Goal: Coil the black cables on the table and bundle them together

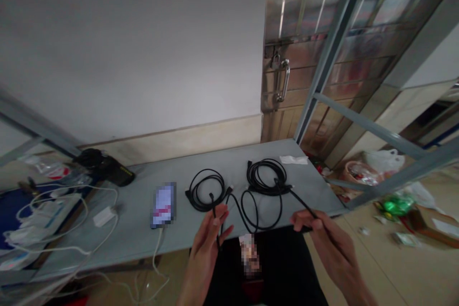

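"What fills my remote view?"

"Mostly the grey table [136, 205], its flat top giving the black cables room. I see the right coil [263, 189] and left coil [195, 203] lying apart, probably against tangling, with a loose loop [265, 227] between them near the front edge."

"And the hands?"

"The right hand [324, 232] grips a strand [301, 201] leading from the right coil, perhaps keeping it straight. The left hand [208, 235] pinches a cable end [214, 210], leaving its plug [211, 195] exposed."
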The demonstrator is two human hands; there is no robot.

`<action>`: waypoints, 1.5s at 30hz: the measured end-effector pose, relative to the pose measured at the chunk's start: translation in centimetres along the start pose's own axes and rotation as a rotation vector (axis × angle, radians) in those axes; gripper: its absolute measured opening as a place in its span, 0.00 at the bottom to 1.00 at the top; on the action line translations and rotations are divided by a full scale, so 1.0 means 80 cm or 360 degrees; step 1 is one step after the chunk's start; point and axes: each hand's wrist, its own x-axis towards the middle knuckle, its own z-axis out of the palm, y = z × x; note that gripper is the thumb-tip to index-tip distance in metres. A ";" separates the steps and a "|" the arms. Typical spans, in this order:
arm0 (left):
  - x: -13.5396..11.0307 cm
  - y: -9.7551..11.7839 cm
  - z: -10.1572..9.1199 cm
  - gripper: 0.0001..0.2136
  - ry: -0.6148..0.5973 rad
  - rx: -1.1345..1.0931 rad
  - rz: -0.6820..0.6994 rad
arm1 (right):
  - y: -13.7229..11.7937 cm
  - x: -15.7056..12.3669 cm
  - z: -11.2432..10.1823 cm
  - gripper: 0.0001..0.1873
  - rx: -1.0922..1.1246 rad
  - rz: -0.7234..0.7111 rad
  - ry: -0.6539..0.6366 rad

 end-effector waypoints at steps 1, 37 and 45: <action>0.004 -0.008 0.005 0.29 -0.0005 -0.0032 -0.0041 | -0.004 -0.004 0.006 0.18 0.0023 0.0019 -0.0098; 0.018 0.043 0.040 0.27 -0.0612 0.0009 -0.0253 | 0.018 0.001 0.132 0.07 -0.1010 -0.0795 -0.1134; 0.106 0.048 -0.062 0.24 -0.0038 0.1093 0.0495 | 0.059 0.091 0.194 0.05 -0.1385 -0.1261 -0.1088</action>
